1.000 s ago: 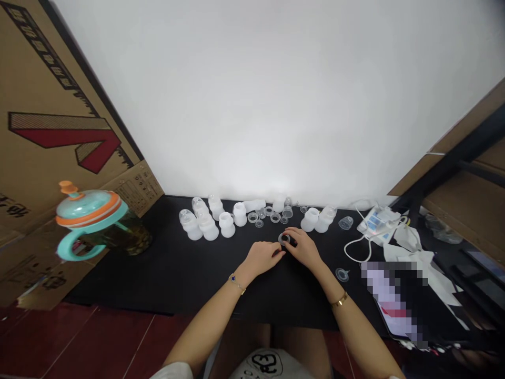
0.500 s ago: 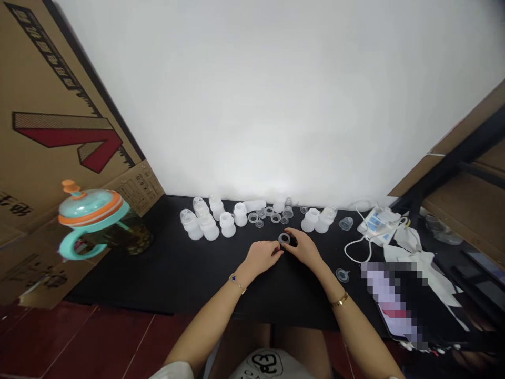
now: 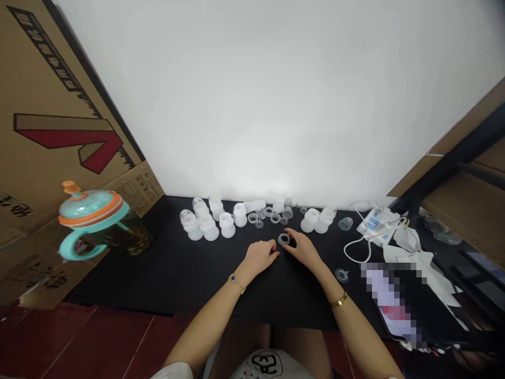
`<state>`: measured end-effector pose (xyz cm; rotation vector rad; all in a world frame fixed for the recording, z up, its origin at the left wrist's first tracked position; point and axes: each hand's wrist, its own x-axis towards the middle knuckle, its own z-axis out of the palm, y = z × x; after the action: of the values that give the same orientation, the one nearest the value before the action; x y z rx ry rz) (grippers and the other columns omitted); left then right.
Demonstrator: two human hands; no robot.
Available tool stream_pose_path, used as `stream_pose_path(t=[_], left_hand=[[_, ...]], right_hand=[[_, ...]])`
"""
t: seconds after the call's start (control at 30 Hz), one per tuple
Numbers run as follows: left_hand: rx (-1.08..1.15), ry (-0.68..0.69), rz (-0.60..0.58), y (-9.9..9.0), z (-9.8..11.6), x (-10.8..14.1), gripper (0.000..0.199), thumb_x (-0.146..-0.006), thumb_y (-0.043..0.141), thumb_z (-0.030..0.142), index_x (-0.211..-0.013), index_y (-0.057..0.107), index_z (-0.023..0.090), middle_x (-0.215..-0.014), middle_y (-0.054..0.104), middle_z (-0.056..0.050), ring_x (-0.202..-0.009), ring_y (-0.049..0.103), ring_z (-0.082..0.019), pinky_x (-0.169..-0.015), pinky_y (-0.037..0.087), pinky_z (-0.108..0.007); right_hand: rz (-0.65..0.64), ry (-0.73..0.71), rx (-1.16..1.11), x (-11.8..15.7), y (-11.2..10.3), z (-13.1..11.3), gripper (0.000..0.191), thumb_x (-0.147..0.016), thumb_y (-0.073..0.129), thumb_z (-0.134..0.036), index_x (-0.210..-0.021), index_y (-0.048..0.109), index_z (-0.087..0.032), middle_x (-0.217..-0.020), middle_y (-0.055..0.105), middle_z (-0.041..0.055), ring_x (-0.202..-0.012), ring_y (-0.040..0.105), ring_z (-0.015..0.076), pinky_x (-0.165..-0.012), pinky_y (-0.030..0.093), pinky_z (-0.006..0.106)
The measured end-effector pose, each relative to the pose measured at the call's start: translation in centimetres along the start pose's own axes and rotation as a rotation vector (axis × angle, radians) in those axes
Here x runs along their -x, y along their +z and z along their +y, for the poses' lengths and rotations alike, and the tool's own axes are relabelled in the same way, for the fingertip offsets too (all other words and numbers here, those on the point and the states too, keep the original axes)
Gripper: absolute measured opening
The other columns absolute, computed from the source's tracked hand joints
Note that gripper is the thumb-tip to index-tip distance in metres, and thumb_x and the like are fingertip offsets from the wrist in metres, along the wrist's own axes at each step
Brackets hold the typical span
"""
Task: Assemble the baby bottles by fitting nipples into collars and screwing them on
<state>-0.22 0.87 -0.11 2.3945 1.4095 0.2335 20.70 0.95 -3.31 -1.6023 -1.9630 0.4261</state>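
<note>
My right hand (image 3: 303, 248) has its thumb and fingers closed around the rim of a translucent bottle collar ring (image 3: 283, 239), low over the black table (image 3: 189, 273). Just left of the ring, my left hand (image 3: 260, 256) rests with bent fingers. A small gap shows between its thumb and index finger, with nothing visible in it. Beyond the hands lie several loose rings (image 3: 275, 218) and clear nipple pieces. Among the white baby bottles, an uncapped one (image 3: 227, 225) stands left of these parts. A flat clear nipple (image 3: 342, 275) lies right of my right forearm.
Capped bottles (image 3: 208, 226) stand at the left, and two more bottles (image 3: 310, 220) at the right. A clear cap (image 3: 346, 223) sits near a white device with a cable (image 3: 376, 225). A blurred-out tablet-like object (image 3: 389, 305) lies front right. A teal-handled jug (image 3: 92, 223) stands far left beside cardboard.
My left hand has drawn slightly left, away from the ring. My right hand keeps its hold on the ring in nearly the same spot.
</note>
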Motion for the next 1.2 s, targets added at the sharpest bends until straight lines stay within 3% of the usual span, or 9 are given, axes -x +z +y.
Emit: stream_pose_path(t=[0.83,0.93,1.03,1.1,1.2], left_hand=[[0.032,0.022,-0.009,-0.1,-0.1,0.0,0.019,-0.092,0.062,0.042,-0.099,0.064,0.025,-0.089,0.071,-0.002,-0.083,0.068,-0.020,-0.072,0.046,-0.028],[0.066,0.036,0.079,-0.2,0.0,0.0,0.017,-0.094,0.060,0.040,-0.098,0.064,0.024,-0.097,0.070,-0.002,-0.088,0.067,-0.019,-0.075,0.048,-0.027],[0.121,-0.004,0.262,-0.4,-0.3,-0.1,0.018,-0.098,0.054,0.038,-0.106,0.064,0.025,-0.117,0.066,-0.003,-0.094,0.067,-0.018,-0.078,0.050,-0.026],[0.162,-0.071,0.358,-0.5,-0.8,-0.2,0.021,-0.098,0.054,0.036,-0.114,0.063,0.026,-0.134,0.058,-0.005,-0.091,0.067,-0.016,-0.078,0.052,-0.027],[0.199,-0.167,0.401,-0.6,-1.7,-0.6,0.030,-0.097,0.055,0.034,-0.125,0.060,0.026,-0.152,0.044,-0.008,-0.080,0.067,-0.014,-0.079,0.055,-0.030]], right_hand=[[0.015,-0.070,0.041,0.0,-0.1,0.0,0.041,-0.081,0.070,-0.023,-0.122,0.067,-0.021,-0.121,0.072,0.0114,-0.110,0.068,0.0304,-0.097,0.054,0.048],[0.013,-0.080,0.045,0.0,-0.1,0.1,0.041,-0.081,0.071,-0.023,-0.122,0.067,-0.021,-0.121,0.072,0.0117,-0.111,0.068,0.0306,-0.098,0.053,0.048],[0.014,-0.091,0.051,0.0,0.0,0.2,0.042,-0.081,0.071,-0.023,-0.123,0.067,-0.022,-0.121,0.072,0.0114,-0.110,0.068,0.0309,-0.098,0.054,0.049],[0.020,-0.097,0.052,0.0,0.1,0.3,0.041,-0.081,0.071,-0.023,-0.123,0.067,-0.022,-0.120,0.073,0.0110,-0.110,0.068,0.0309,-0.098,0.054,0.049],[0.025,-0.096,0.056,0.0,0.1,0.2,0.042,-0.081,0.071,-0.022,-0.122,0.067,-0.022,-0.120,0.073,0.0108,-0.109,0.068,0.0311,-0.097,0.054,0.049]])
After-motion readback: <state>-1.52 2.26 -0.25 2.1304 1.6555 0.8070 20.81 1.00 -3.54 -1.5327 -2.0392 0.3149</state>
